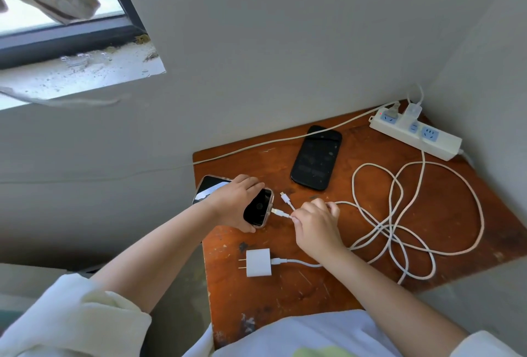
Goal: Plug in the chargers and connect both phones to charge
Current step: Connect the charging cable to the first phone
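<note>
My left hand [236,202] grips a phone with a pale case [258,208] at the left edge of the wooden table [356,277]. My right hand [315,222] pinches two white cable ends. One connector [278,212] touches the phone's end port; the other connector [286,198] points free above it. A second, black phone [316,157] lies flat further back. A white charger brick [259,262] lies unplugged near me with its cable attached. A white power strip [415,135] sits at the back right with a charger [413,110] plugged into it.
Loose loops of white cable [413,214] cover the right half of the table. A long cord [271,142] runs from the strip leftward off the table. Grey walls enclose the corner; a window sill [79,74] is at upper left.
</note>
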Motion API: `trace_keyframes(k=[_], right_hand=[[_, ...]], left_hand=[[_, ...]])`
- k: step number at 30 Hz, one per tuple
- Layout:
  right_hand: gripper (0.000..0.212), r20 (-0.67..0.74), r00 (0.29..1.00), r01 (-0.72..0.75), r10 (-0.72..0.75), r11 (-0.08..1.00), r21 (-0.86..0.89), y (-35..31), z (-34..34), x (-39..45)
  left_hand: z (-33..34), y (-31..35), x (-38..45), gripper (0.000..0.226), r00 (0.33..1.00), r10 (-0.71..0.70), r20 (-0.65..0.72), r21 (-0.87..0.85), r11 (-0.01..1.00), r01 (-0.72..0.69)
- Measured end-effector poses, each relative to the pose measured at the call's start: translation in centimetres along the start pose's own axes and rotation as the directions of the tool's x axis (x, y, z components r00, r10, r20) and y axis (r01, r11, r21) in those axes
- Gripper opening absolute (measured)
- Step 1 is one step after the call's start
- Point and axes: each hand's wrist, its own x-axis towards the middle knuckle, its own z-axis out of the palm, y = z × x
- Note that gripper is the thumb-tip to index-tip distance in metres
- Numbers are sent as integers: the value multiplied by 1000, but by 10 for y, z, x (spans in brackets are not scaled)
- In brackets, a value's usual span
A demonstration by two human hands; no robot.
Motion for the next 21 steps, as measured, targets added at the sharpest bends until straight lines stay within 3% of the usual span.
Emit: trace_keyframes(k=[14, 17, 21], right_hand=[[19, 109, 994, 10, -15, 999, 48, -2, -9, 2], [6, 80, 995, 55, -56, 998, 19, -5, -14, 0], [16, 50, 991, 124, -121, 991, -57, -8, -16, 0]], left_hand=[[1, 5, -5, 87, 1000, -3, -26, -18, 1000, 3], [1, 4, -6, 88, 999, -4, -32, -20, 1000, 3], [0, 5, -7, 89, 999, -2, -38, -34, 999, 1]])
